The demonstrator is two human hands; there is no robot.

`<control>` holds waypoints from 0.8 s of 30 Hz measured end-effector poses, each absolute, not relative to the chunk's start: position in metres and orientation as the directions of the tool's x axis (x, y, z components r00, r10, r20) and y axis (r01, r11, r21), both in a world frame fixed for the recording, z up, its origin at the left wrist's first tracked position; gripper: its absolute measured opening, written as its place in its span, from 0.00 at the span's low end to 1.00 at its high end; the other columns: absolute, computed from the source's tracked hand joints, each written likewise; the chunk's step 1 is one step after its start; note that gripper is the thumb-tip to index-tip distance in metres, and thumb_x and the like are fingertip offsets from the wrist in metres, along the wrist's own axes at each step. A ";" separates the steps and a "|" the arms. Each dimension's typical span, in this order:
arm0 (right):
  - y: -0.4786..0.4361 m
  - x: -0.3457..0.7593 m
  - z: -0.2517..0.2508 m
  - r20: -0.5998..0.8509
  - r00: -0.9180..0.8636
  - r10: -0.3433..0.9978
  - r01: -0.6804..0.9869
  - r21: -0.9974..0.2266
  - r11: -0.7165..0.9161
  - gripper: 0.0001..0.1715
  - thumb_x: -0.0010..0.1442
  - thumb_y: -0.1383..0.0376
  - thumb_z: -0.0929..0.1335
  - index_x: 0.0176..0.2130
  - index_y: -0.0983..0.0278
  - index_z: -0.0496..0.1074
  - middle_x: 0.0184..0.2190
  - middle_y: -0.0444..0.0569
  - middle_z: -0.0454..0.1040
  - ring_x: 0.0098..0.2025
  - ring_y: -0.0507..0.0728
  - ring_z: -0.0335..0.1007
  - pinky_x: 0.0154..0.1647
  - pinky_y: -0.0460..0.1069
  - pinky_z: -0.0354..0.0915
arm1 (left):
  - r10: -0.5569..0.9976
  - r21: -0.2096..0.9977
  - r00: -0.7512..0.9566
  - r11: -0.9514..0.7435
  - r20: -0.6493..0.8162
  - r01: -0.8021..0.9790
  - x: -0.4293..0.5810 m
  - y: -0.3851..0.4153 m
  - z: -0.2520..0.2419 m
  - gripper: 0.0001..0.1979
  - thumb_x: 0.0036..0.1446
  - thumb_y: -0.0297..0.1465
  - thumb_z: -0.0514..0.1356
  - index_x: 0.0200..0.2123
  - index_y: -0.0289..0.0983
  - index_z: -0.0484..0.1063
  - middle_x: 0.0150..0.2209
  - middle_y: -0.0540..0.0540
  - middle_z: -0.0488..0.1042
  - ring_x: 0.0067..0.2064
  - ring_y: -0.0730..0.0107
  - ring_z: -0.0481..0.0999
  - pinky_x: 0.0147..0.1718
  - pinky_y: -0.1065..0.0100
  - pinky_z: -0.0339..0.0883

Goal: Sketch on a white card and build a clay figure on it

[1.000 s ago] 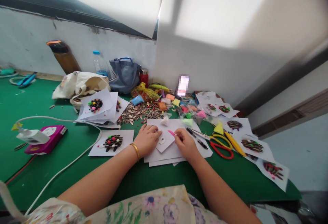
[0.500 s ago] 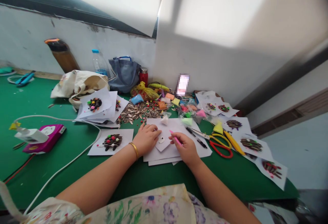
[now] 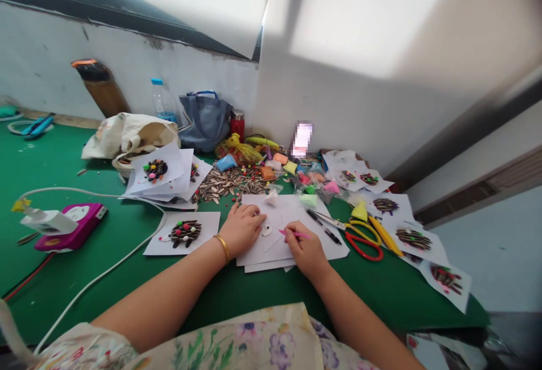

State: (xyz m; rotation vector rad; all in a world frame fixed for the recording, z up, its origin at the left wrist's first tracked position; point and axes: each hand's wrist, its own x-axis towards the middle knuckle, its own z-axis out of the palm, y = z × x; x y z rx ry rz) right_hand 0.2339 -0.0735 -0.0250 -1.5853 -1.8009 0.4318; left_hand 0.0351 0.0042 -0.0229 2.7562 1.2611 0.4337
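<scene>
My left hand (image 3: 242, 227) lies with its fingers stretched over a stack of white paper (image 3: 277, 254). Just right of its fingertips is a small white clay piece (image 3: 266, 230) with a dark dot. Between the fingers of my right hand (image 3: 307, 251) is a slim pink plastic clay tool (image 3: 295, 234), its tip pointing left over the paper. Beyond that hand are a black pen (image 3: 325, 226) and scissors with red and yellow handles (image 3: 365, 244). A finished picture of dark seeds with coloured balls (image 3: 186, 234) rests left of my left hand.
Sunflower seeds (image 3: 224, 182) are heaped behind the paper, beside several colourful clay packets (image 3: 267, 173). More seed pictures (image 3: 415, 239) line the right edge. A white cable (image 3: 114, 271) crosses the left side near a magenta box (image 3: 71, 227). Bags (image 3: 205, 121) stand at the back.
My right hand has tilted the pink clay tool flatter, its tip now slightly lower and pointing more to the left. My left hand stays about where it was.
</scene>
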 end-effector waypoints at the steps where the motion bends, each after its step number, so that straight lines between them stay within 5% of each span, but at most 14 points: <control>1: -0.075 0.231 -0.025 0.267 -0.026 0.963 0.699 -0.684 0.208 0.10 0.64 0.62 0.60 0.36 0.61 0.69 0.28 0.44 0.73 0.30 0.54 0.68 0.33 0.46 0.60 | 0.752 0.190 0.619 -0.657 0.225 0.729 0.035 0.004 -0.023 0.14 0.61 0.34 0.56 0.50 0.48 0.72 0.47 0.45 0.71 0.49 0.58 0.67 0.59 0.48 0.49; 24: -0.073 0.207 -0.033 0.278 -0.058 0.959 0.775 -0.592 0.219 0.04 0.57 0.68 0.62 0.30 0.60 0.64 0.24 0.42 0.68 0.27 0.53 0.65 0.29 0.46 0.56 | 0.749 0.173 0.620 -0.659 0.234 0.732 0.035 0.005 -0.026 0.14 0.61 0.34 0.55 0.50 0.47 0.72 0.48 0.45 0.71 0.50 0.57 0.67 0.59 0.47 0.49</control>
